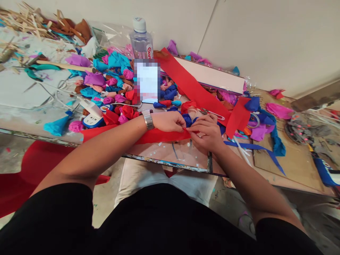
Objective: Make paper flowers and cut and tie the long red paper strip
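Note:
A long red strip (159,136) lies along the table's front edge under my left forearm. My left hand (170,121), below a metal watch (147,119), is closed on this strip near its right end. My right hand (206,132) pinches the tip of the same strip, its fingers almost touching those of my left hand. Just behind the hands are crumpled blue pieces, a pair of small scissors (212,113) and a wide red band (196,86) that runs diagonally back.
A water bottle (142,40) and a lit phone (147,81) stand behind a heap of colored crumpled pieces. Green-handled pliers (33,72) and a power strip (92,119) are at the left. Cardboard (284,152) lies at the right.

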{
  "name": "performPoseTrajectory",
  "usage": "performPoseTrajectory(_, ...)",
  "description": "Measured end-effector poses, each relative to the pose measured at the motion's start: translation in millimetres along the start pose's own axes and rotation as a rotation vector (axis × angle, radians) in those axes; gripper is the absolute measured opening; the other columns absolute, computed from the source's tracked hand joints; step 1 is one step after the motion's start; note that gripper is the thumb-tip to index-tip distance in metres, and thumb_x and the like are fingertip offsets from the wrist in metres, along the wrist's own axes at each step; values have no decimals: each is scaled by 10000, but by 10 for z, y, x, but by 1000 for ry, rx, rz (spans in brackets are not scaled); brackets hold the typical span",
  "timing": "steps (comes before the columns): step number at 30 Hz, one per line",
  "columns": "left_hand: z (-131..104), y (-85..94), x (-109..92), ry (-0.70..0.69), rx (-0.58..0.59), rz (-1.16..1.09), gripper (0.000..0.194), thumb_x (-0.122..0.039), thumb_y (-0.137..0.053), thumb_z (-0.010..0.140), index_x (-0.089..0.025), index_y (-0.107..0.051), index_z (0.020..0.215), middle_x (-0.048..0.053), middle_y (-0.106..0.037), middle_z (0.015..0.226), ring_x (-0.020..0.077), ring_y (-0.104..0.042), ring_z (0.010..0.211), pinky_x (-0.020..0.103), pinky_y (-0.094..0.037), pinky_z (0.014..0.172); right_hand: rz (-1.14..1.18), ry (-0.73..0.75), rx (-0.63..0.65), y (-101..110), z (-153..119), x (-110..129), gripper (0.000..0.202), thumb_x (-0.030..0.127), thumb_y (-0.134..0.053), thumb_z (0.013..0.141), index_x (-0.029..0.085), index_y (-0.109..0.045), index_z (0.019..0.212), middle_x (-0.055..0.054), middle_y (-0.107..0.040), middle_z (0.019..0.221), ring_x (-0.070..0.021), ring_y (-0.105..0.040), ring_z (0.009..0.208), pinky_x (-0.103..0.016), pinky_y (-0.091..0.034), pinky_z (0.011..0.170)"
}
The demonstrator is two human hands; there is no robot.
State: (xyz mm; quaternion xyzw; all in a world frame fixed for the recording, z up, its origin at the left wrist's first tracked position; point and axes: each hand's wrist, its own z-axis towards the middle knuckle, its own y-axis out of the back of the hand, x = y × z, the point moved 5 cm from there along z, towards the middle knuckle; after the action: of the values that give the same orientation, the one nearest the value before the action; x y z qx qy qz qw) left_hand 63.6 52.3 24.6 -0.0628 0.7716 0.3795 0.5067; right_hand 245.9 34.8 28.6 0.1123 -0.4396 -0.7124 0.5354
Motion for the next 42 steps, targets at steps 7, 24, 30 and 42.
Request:
performPoseTrajectory(7, 30, 27, 30, -42, -59, 31, 371, -434, -574, 905, -135, -794, 894, -7, -613, 716, 117, -461, 661, 258, -358, 649, -2, -43, 29, 8, 5, -4, 108, 245, -731, 957, 316, -810, 937, 8, -847, 919, -265, -736, 985, -543, -410, 1039)
performPoseTrajectory(24, 7, 15, -53, -73, -228, 251, 336, -362, -585, 927, -137, -814, 826, 0, -648, 638, 97, -448, 565, 268, -310, 601, -50, -160, 86, -50, 1, -47, 40, 277, -695, 997, 266, -733, 993, -43, -812, 1050, -294, -689, 1102, -535, -375, 1053)
performPoseTrajectory(30, -17, -27, -148, -100, -315, 390, 267, -287, -601, 914, -165, -812, 803, 13, -678, 641, 111, -450, 536, 306, -289, 603, -15, -195, 93, -84, -6, -48, 50, 245, -647, 996, 263, -688, 972, -65, -764, 1257, -330, -611, 1277, -556, -390, 1096)
performPoseTrajectory(42, -14, -22, -152, -73, -326, 421, 280, -270, -576, 951, -172, -835, 907, 24, -715, 702, 131, -497, 589, 298, -309, 634, 14, -220, 66, -74, -26, -128, 61, 291, -690, 983, 274, -735, 1021, -70, -760, 1255, -335, -625, 1265, -567, -434, 1116)
